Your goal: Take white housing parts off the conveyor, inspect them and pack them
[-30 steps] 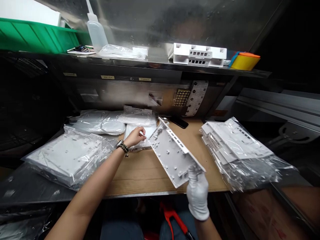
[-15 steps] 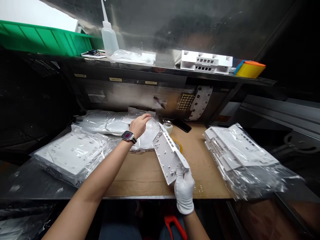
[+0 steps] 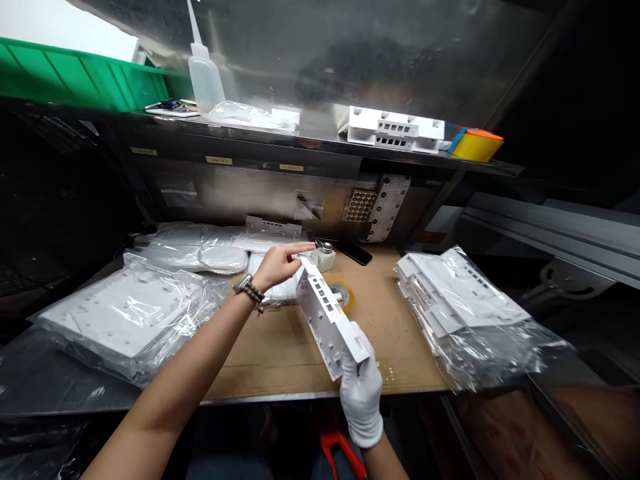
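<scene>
In a white glove, my right hand (image 3: 361, 393) grips the lower end of a white plastic housing (image 3: 325, 320). The housing is tilted over the table, with a row of square port cutouts along its upper edge. My left hand (image 3: 279, 265) is bare, fingers stretched out to the right and the thumb close to the housing's far corner; whether it touches the corner I cannot tell. Its fingertips are at a small white bottle with a metal cap (image 3: 325, 259). A roll of yellow tape (image 3: 346, 297) lies partly behind the housing.
Bagged white housings are stacked at left (image 3: 120, 307) and right (image 3: 460, 293). More plastic bags (image 3: 195, 247) lie at the back. A black phone (image 3: 355, 251) rests behind the bottle. The shelf above holds a squeeze bottle (image 3: 206, 83), white housings (image 3: 395, 130) and a green bin (image 3: 85, 77).
My left hand has shifted from the plastic bags toward the small bottle and lowered slightly. The housing has turned in my right hand so its port edge faces me more.
</scene>
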Available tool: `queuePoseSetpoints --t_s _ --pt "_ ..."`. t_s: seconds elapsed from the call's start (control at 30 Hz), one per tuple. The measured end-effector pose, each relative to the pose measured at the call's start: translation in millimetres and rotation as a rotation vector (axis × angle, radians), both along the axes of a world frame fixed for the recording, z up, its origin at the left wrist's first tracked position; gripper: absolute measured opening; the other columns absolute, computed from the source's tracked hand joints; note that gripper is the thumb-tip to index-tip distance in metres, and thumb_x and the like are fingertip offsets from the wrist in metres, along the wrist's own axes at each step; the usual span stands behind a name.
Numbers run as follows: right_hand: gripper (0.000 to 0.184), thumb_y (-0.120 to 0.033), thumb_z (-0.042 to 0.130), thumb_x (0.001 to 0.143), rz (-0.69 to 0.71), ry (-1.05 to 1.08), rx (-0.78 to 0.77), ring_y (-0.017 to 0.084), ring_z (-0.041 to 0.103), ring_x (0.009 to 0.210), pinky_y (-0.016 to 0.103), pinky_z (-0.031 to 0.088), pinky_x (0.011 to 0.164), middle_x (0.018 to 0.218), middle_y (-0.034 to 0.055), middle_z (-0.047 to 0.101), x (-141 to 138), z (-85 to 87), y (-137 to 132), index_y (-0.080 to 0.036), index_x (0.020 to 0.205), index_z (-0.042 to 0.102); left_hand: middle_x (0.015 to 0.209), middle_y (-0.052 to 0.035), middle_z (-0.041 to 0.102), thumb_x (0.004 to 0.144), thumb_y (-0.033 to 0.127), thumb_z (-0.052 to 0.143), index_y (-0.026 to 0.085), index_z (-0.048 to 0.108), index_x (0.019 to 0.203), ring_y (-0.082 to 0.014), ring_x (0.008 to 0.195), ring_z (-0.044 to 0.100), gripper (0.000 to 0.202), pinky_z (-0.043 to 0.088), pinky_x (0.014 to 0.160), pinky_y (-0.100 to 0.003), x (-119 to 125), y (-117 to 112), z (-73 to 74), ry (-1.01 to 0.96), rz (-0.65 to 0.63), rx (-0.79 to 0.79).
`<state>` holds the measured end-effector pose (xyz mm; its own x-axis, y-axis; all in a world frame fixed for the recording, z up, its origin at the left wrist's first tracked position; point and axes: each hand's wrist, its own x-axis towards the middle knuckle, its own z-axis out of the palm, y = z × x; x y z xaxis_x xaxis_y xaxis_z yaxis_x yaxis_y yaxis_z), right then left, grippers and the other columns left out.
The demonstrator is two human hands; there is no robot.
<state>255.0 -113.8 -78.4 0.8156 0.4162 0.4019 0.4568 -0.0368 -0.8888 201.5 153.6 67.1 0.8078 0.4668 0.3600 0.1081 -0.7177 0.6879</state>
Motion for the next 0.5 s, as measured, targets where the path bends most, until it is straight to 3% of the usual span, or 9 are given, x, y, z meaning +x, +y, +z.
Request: queuePoseSetpoints --t_s 0.1,0.2,0.3,0.37,0.43,0.5 --pt "0.069 -0.064 0.06 0.094 -0.09 0.141 -0.021 0.031 0.076 0.103 0.038 0.061 0.088 0.119 0.0184 0.076 1.4 16.9 2.1 -0.01 0.137 0.063 0.147 -0.0038 0.063 0.085 0.013 0.055 0.025 0.074 0.131 -0.0304 0.112 0.068 0.051 0.055 0.096 -0.043 -10.3 -29.9 -0.2 0.021 -0.013 0.16" --pt "0.063 -0.062 0.059 0.095 -0.133 0.262 0.092 0.029 0.071 0.115 0.039 0.056 0.101 0.128 0.0167 0.072 12.2 42.2 2.1 -0.012 0.133 0.065 0.155 -0.0001 0.054 0.088 0.007 0.047 0.032 0.062 0.145 -0.0307 0.104 0.07 0.064 0.053 0.1 -0.048 -24.8 -64.0 -6.4 0.073 -0.062 0.299" --pt "0.058 -0.058 0.057 0.098 -0.105 0.403 0.284 0.027 0.066 0.124 0.04 0.052 0.109 0.136 0.0137 0.068 23.4 63.2 1.1 -0.015 0.137 0.062 0.164 0.0 0.042 0.078 0.002 0.05 0.036 0.048 0.155 -0.0271 0.086 0.072 0.085 0.059 0.091 -0.045 -38.0 -91.5 -19.2 -0.009 -0.01 0.129" --pt "0.056 -0.055 0.057 0.098 -0.13 0.425 0.357 0.027 0.068 0.123 0.042 0.054 0.108 0.135 0.0126 0.069 24.1 69.1 2.7 -0.016 0.137 0.062 0.168 -0.0028 0.034 0.074 0.001 0.051 0.035 0.037 0.161 -0.0236 0.078 0.073 0.095 0.062 0.085 -0.043 -41.4 -108.5 -25.9 -0.017 -0.051 0.044" --pt "0.051 -0.052 0.057 0.099 -0.13 0.312 0.356 0.029 0.069 0.121 0.046 0.056 0.105 0.131 0.0128 0.071 18.8 67.4 5.9 -0.016 0.134 0.065 0.173 -0.0074 0.019 0.074 0.001 0.049 0.032 0.017 0.167 -0.0263 0.095 0.075 0.103 0.063 0.09 -0.043 -39.5 -129.8 -26.3 -0.031 -0.167 0.091" --pt "0.049 -0.049 0.056 0.099 -0.065 0.164 0.324 0.031 0.067 0.127 0.051 0.057 0.106 0.134 0.0116 0.07 10.9 60.3 7.1 -0.018 0.136 0.066 0.174 -0.0105 0.006 0.075 0.0 0.046 0.027 0.001 0.168 -0.0316 0.131 0.063 0.107 0.058 0.103 -0.044 -34.6 -157.5 -20.7 -0.11 -0.297 0.151"
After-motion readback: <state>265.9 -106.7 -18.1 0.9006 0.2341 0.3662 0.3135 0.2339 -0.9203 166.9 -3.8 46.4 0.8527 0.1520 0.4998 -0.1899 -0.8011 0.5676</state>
